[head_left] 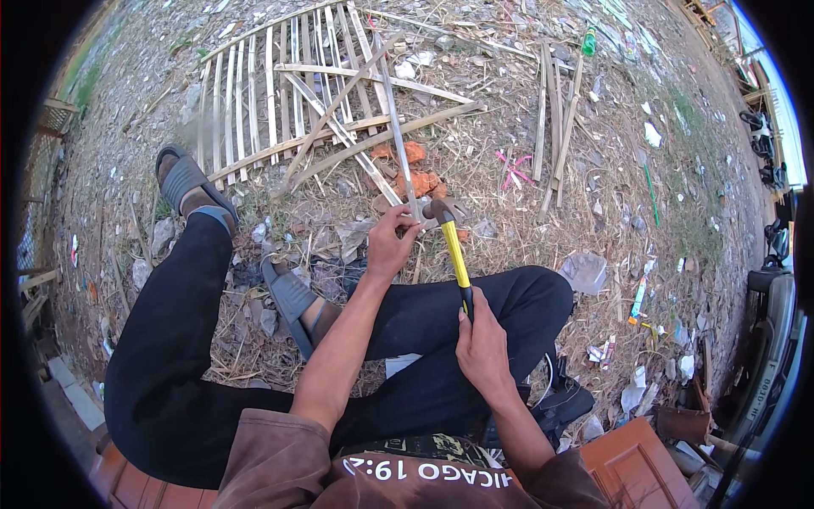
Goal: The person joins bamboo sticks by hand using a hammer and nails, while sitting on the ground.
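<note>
My right hand [485,346] is wrapped round the black grip of a hammer [455,254] with a yellow handle. Its dark metal head is up beside my left fingertips, close to the near end of a thin wooden slat [398,140]. My left hand [391,244] is closed in a pinch at that end; whatever is between thumb and finger is too small to make out. Orange-red broken brick pieces [417,182] lie under and beside the slat. Beyond my hands, a frame of nailed wooden slats [271,93] lies on the ground, with loose slats crossing over it.
More slats [555,127] lie to the right of the frame. A green bottle [588,42], pink ribbon [513,170] and scattered litter are on the dry, stony ground. My legs stretch out in front, and brown wooden panels [636,467] are beneath me. A vehicle [767,356] stands at the right edge.
</note>
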`<state>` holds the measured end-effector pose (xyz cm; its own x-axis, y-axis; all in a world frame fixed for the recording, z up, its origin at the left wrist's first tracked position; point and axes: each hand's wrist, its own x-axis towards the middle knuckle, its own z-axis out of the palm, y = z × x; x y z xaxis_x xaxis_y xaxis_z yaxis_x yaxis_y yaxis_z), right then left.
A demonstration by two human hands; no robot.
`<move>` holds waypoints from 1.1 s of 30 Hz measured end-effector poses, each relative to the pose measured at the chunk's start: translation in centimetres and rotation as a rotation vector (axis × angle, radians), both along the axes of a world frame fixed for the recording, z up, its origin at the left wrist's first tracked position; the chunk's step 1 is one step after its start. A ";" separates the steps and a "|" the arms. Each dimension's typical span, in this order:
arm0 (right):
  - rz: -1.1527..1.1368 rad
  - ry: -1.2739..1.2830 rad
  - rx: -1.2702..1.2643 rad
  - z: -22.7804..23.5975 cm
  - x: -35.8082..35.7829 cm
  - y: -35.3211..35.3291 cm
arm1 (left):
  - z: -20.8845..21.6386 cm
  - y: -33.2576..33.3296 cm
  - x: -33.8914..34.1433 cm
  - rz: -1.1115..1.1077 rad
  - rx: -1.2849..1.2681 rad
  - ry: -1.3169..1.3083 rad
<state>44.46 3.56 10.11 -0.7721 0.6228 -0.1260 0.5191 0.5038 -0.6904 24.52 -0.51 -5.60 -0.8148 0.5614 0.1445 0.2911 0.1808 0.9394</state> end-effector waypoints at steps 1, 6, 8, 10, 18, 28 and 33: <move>-0.004 0.002 0.003 -0.1 -0.1 -0.1 | 0.1 0.1 -0.1 -0.010 0.007 0.023; 0.017 -0.007 -0.008 -1.1 0.2 -0.2 | 0.9 0.2 0.0 -0.001 -0.038 0.034; -0.003 0.024 -0.028 -1.5 0.3 -0.2 | 0.9 0.5 0.0 0.022 -0.018 0.025; -0.022 0.084 -0.052 -2.0 0.6 -0.2 | 1.1 0.1 0.0 0.029 -0.057 0.030; -0.154 0.074 -0.189 -3.0 1.5 0.4 | 1.3 0.9 0.5 0.020 -0.070 0.070; -0.311 0.084 -0.342 -2.8 1.5 0.1 | 0.8 0.5 -0.6 -0.063 -0.107 0.092; -0.329 0.062 -0.351 -3.2 1.0 0.3 | 1.3 0.5 -0.9 -0.090 -0.096 0.042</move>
